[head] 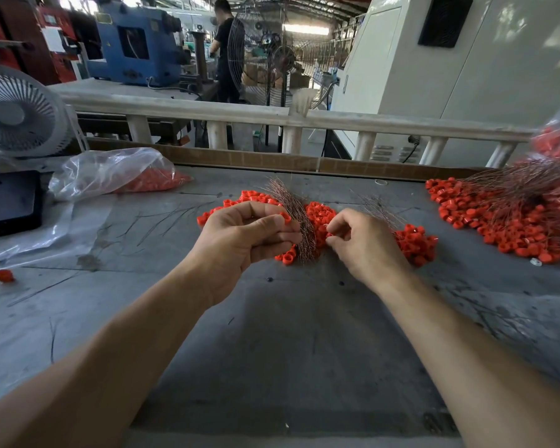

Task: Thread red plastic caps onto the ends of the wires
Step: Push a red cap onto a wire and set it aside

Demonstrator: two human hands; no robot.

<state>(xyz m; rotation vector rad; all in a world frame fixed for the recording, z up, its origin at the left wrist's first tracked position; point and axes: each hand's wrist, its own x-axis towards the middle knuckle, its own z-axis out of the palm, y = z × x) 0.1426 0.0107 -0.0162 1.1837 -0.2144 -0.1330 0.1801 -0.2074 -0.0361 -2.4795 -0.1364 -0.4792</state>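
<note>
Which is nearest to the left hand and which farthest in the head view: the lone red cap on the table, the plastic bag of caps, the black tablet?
From the left hand:
1. Plastic bag of caps, up and to the left, by the fan.
2. Lone red cap, lower left on the table.
3. Black tablet, far left edge.

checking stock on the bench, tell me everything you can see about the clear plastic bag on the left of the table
The clear plastic bag lies on its side at the far left of the grey table, crumpled and glossy. Its mouth cannot be made out. Red caps fill its right end; the rest looks slack and mostly empty. A flat sheet of clear plastic spreads in front of it, with a white fan just behind. Neither hand touches it.
</note>
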